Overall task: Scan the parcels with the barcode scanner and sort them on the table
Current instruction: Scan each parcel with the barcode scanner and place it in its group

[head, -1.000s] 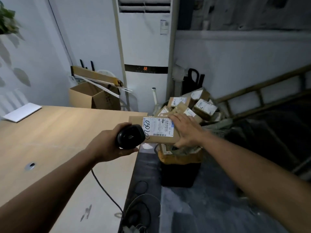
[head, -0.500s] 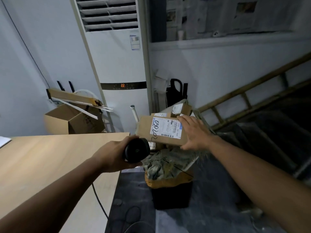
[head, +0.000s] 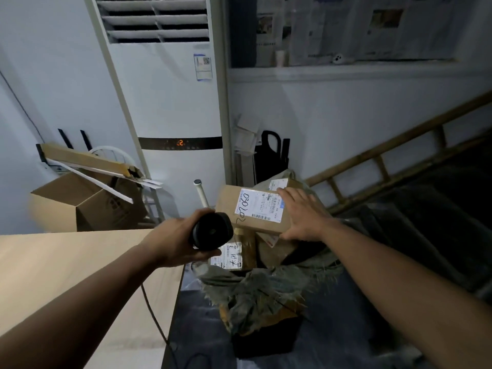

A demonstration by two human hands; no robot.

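1 barcode scanner [head: 211,230] is gripped by the left hand [head: 174,242]; 1 labelled parcel [head: 255,209] is clasped by the right hand [head: 303,217], above at least 3 more parcels [head: 241,254].

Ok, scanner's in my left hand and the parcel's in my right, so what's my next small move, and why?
Probably tip the barcode scanner up at the shipping label: the right hand holds the parcel label-up beside it, above the sack.

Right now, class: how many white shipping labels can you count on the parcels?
3. One on the held parcel; one on the parcel behind the right hand; one on the parcel below the scanner. More may be hidden in the sack.
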